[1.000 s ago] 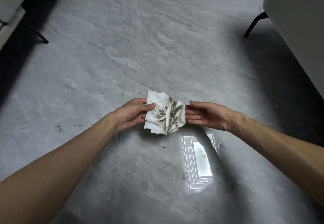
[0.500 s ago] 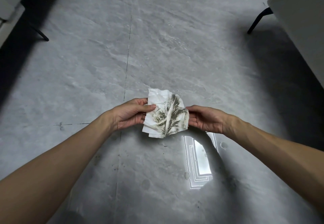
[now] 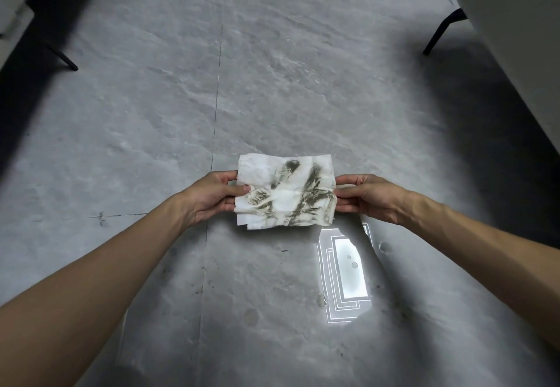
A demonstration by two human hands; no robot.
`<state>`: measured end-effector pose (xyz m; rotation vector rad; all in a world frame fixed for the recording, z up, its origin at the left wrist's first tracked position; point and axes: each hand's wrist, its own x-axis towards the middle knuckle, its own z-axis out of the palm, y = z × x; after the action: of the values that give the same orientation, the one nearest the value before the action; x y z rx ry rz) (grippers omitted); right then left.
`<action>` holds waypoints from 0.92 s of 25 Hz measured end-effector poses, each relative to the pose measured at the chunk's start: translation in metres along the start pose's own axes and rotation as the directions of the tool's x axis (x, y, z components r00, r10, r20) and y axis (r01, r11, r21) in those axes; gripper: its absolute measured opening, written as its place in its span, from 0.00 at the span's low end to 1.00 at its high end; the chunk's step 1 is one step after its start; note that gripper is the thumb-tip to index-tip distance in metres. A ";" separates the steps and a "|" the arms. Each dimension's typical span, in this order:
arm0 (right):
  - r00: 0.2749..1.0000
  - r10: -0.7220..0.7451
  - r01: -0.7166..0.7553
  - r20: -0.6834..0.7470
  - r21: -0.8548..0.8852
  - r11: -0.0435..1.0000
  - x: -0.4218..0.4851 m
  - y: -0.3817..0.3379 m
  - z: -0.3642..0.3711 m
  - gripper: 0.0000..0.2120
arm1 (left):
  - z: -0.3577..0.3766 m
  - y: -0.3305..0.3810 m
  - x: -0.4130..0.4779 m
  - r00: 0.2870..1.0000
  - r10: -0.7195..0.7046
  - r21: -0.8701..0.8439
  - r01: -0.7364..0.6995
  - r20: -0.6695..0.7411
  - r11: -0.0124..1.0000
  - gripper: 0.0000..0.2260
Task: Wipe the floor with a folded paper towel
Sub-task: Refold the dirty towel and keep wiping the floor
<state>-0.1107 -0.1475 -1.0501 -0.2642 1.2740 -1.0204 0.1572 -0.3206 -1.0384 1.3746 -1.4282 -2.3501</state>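
Pinching opposite edges, left grip [image 3: 209, 196] and right grip [image 3: 370, 197] hold a dirt-streaked paper towel [image 3: 286, 197].

So the paper towel [image 3: 285, 192] is held up over the floor [image 3: 272, 83], stretched between the two grips. Its left edge is pinched by the left grip [image 3: 212, 195] and its right edge by the right grip [image 3: 369, 197]. A floor seam [image 3: 215, 107] is seen running straight away, passing under the left grip. Just below the right grip, nearer the person, a light reflection [image 3: 345, 277] is spread on the floor. Far ahead and to the right of the right grip, a slanted leg [image 3: 441, 33] is planted beneath a piece of furniture [image 3: 515, 38]. Far ahead-left of the left grip, another leg [image 3: 62, 57] is found.
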 end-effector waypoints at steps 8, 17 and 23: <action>0.985 -0.164 0.172 0.062 -0.168 0.971 -0.006 -0.009 0.003 0.10 | -0.011 0.002 -0.007 0.997 0.038 -0.049 -0.034 0.068 0.998 0.18; 0.964 -0.238 0.256 0.115 -0.180 0.950 -0.009 -0.018 0.004 0.09 | -0.004 0.007 -0.007 0.980 0.068 -0.169 -0.036 0.189 0.985 0.14; 0.980 -0.121 0.132 0.160 -0.058 0.990 -0.014 -0.018 0.009 0.13 | -0.003 0.007 -0.003 0.935 -0.067 -0.298 0.178 0.348 0.938 0.25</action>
<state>-0.1105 -0.1505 -1.0253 -0.4744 1.1622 -1.0443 0.1584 -0.3255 -1.0322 1.0446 -0.9610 -2.8483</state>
